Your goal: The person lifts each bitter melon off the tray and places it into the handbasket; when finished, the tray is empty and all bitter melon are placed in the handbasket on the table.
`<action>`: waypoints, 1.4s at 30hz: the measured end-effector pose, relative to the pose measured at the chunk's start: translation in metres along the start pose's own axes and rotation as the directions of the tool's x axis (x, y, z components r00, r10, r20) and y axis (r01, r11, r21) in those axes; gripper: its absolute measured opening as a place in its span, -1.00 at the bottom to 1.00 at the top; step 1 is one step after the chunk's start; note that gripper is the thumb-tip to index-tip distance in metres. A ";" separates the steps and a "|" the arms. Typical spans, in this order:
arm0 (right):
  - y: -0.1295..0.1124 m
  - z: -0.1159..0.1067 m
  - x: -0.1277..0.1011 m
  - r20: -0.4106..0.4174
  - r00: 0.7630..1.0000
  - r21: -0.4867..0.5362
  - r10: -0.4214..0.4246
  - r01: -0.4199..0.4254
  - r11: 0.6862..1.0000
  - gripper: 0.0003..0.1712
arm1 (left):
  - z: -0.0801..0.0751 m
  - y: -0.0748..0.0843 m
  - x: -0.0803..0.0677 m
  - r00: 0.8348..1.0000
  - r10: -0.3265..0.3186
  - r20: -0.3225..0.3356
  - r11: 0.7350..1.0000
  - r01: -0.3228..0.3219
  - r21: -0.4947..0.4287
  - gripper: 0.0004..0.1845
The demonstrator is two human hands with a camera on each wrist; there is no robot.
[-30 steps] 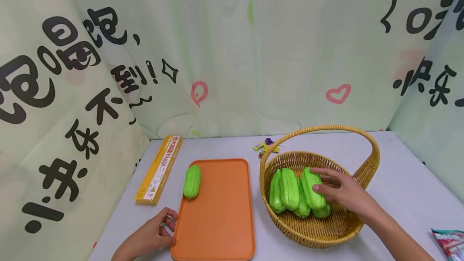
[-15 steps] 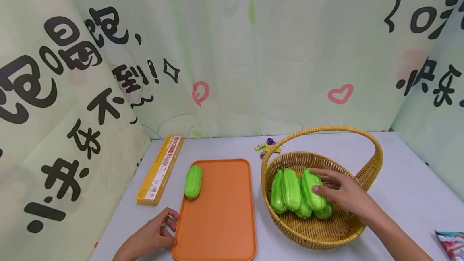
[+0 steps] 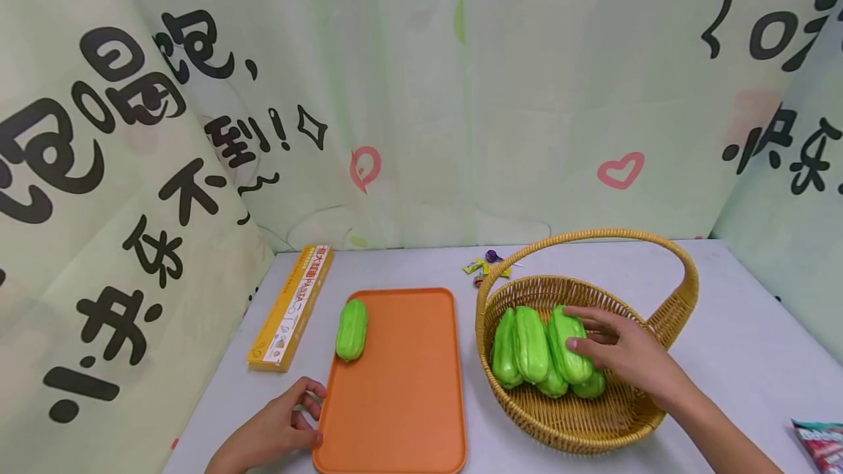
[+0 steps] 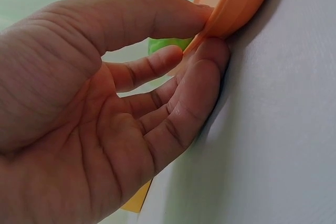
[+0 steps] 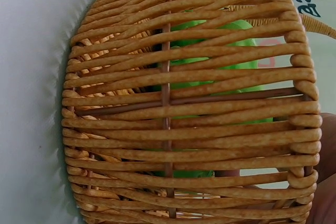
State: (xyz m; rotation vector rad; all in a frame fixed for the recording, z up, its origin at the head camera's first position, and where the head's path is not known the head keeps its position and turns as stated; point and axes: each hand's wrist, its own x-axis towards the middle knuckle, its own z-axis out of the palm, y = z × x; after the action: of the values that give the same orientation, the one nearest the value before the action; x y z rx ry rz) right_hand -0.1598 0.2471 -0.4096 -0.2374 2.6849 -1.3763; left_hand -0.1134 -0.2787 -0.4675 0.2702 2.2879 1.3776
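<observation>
A pale grey table [image 3: 408, 269] carries everything here, ringed by light green printed curtains [image 3: 421, 93]. The round woven wicker basket with a hoop handle [image 3: 579, 423] sits toward four o'clock on the tabletop, and the flat orange plastic tray [image 3: 402, 393] lies just left of it, near six o'clock. The right hand [image 3: 626, 357] reaches in over the basket's four o'clock rim, forearm slanting up from the lower right, fingers spread and gently bent over the rightmost ridged green gourd [image 3: 569, 346] of the pile, thumb tip pressed to its side. The left hand [image 3: 279, 430] lies at the tray's seven o'clock corner, fingers curled, thumb and fingertip pinching the tray's rim. One more green gourd [image 3: 351, 329] rests on the tray's ten o'clock edge. A long yellow box [image 3: 290, 309] lies further left.
</observation>
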 end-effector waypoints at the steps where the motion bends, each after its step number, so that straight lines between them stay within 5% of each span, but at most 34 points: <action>1: 0.000 0.000 0.000 -0.001 1.000 -0.002 -0.003 0.003 1.000 -0.27 | 0.000 0.000 0.000 1.000 0.000 -0.001 1.000 0.000 0.000 -0.46; 13: -0.010 -0.006 -0.008 -0.044 0.998 -0.069 -0.052 0.049 0.996 -0.29 | -0.001 0.000 -0.002 1.000 -0.006 -0.005 1.000 0.006 0.002 -0.46; 17: -0.034 -0.008 -0.020 -0.073 0.994 -0.100 -0.083 0.076 0.992 -0.38 | -0.002 0.000 -0.002 1.000 0.000 -0.010 1.000 0.000 0.012 -0.46; 21: -0.071 0.007 -0.030 -0.042 0.973 0.020 -0.225 0.226 0.974 -0.56 | -0.001 0.000 -0.002 1.000 0.008 -0.009 1.000 -0.007 0.011 -0.46; 24: -0.099 0.030 -0.030 0.012 0.939 0.169 -0.343 0.336 0.927 -0.60 | -0.001 -0.001 -0.001 1.000 0.017 -0.005 1.000 -0.017 0.008 -0.46; 27: -0.123 0.062 -0.022 0.080 0.923 0.305 -0.376 0.337 0.891 -0.57 | -0.001 -0.003 0.000 1.000 0.012 0.000 1.000 -0.012 0.000 -0.46; 34: -0.154 0.148 0.022 0.154 0.949 0.422 -0.277 0.190 0.886 -0.54 | 0.000 -0.003 0.001 0.999 -0.035 -0.008 0.999 0.035 0.022 -0.46; 42: -0.167 0.222 0.074 0.052 0.986 0.424 -0.158 0.121 0.898 -0.54 | -0.001 -0.003 0.002 1.000 -0.029 -0.005 0.999 0.029 0.024 -0.46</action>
State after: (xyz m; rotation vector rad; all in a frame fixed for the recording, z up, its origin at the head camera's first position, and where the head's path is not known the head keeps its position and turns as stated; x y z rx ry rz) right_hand -0.1790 -0.0400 -0.4051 -0.4388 2.2652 -1.8949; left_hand -0.1157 -0.2802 -0.4700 0.2415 2.3044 1.3384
